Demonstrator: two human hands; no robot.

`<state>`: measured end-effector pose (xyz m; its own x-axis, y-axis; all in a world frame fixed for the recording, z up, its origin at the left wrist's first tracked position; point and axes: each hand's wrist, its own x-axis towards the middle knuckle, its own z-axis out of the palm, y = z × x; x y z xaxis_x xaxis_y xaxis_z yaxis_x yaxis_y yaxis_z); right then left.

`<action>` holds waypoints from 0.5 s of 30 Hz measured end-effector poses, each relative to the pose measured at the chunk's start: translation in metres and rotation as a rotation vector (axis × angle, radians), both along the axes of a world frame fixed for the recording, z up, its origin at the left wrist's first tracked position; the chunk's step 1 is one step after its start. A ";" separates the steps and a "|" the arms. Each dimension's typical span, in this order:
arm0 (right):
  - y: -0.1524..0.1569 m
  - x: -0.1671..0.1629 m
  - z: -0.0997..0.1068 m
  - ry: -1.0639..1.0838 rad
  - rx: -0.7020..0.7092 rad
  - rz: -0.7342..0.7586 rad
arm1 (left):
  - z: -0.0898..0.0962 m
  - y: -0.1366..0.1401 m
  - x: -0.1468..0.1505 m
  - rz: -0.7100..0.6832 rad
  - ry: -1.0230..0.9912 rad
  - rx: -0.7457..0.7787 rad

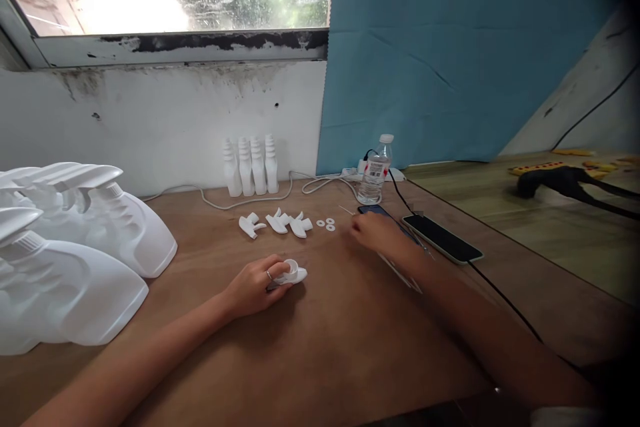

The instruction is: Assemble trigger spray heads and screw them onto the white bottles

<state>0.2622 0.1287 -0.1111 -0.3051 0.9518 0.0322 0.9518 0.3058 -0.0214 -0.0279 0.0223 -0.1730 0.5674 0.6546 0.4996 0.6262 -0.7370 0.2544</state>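
Observation:
My left hand (260, 285) is closed around a white spray trigger head (299, 275), resting it low over the brown table with its round collar facing up. My right hand (373, 230) reaches forward, fingers bent together above some thin white tubes (400, 273). The tubes pass under the hand and forearm, and one end sticks out past the fingers. Whether the fingertips grip a tube is hidden. Between the hands and the wall lie three more trigger heads (277, 221), with three small white washers (330, 227) to their right.
White spray bottles (85, 280) with heads stand at the left. Several slim white bottles (257, 167) line the wall. A water bottle (375, 173), a power strip (397, 176), a dark phone (373, 211) and a corded phone (443, 238) are at the right. A white cable (240, 203) crosses the back.

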 end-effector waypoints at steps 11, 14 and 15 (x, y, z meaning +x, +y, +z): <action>0.016 0.019 0.004 -0.054 -0.499 -0.142 | 0.001 0.001 -0.001 0.008 -0.022 -0.008; 0.018 0.019 0.007 0.014 -0.351 -0.148 | 0.000 0.000 -0.001 0.019 -0.019 -0.004; 0.017 0.017 0.009 0.098 -0.270 -0.129 | 0.000 0.000 -0.001 0.020 -0.018 0.000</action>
<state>0.2790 0.1453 -0.1020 -0.1891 0.9605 -0.2039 0.9718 0.1533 -0.1791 -0.0286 0.0226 -0.1726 0.5448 0.6656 0.5100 0.6363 -0.7243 0.2656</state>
